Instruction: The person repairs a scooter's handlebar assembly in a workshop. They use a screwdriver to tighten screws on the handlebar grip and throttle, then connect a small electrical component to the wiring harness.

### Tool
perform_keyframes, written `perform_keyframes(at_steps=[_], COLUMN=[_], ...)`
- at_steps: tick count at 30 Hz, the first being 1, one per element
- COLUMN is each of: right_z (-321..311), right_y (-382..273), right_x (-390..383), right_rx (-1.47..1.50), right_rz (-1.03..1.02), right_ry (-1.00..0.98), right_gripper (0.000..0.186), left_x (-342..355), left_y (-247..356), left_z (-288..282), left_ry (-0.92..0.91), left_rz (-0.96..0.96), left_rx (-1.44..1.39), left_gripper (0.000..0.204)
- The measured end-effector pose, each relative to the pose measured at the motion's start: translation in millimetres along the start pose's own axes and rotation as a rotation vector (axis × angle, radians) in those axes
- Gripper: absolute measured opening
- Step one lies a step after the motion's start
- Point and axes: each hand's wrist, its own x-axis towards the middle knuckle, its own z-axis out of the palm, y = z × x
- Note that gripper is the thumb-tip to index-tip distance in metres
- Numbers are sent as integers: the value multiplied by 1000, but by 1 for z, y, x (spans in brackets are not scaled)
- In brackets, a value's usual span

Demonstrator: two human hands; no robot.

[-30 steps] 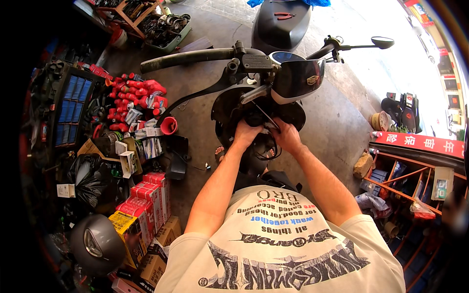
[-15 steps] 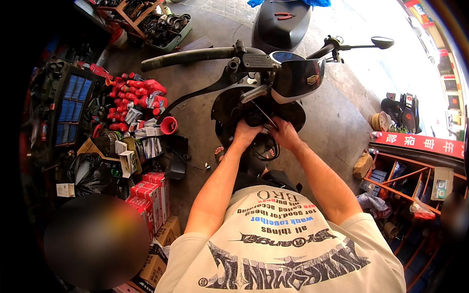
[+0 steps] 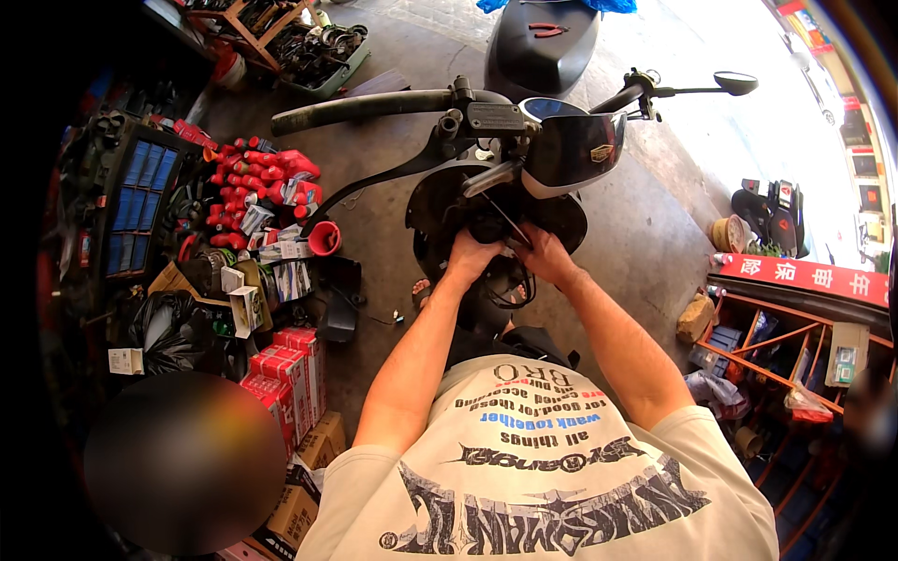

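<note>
Both my hands are at the black front part of a scooter or motorcycle (image 3: 561,207), below its handlebar. My left hand (image 3: 475,254) is closed against the dark housing, its fingertips hidden. Beside it, my right hand (image 3: 541,251) is closed with the fingers bent inward, and what it grips cannot be made out. A thin pale rod or cable (image 3: 505,218) slants down from the bar to the right hand. Black cables (image 3: 510,290) hang just under the hands. Above stand the handlebar grip (image 3: 360,109), a brake lever (image 3: 374,179) and a glossy headlight-like cover (image 3: 572,154).
Red-handled pliers (image 3: 548,30) lie on a black seat (image 3: 541,65) ahead. A mirror (image 3: 736,84) sticks out at the right. Red bottles (image 3: 257,182), a red cup (image 3: 325,238) and red boxes (image 3: 285,369) crowd the left floor. An orange rack (image 3: 776,337) stands at the right.
The view has shifted very slightly. Both hands stay in the same place at the dark housing, with no clear change in grip.
</note>
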Motion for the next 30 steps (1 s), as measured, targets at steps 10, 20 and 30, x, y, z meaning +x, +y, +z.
perform_keyframes(at_steps=[10,20,30], right_z=[4,10,10], right_y=[14,14,22], right_x=[3,2,-4], right_rx=[-29,-40,-19], right_rz=[-4,16,33], right_ry=[-40,-14,7], right_gripper=[26,28,29], left_x=[-5,-3,-4], left_y=[10,2,8], left_z=[4,4,7], left_ry=[8,0,34], left_rz=[6,24,46], left_rx=[-18,-62,64], left_gripper=[34,33,31])
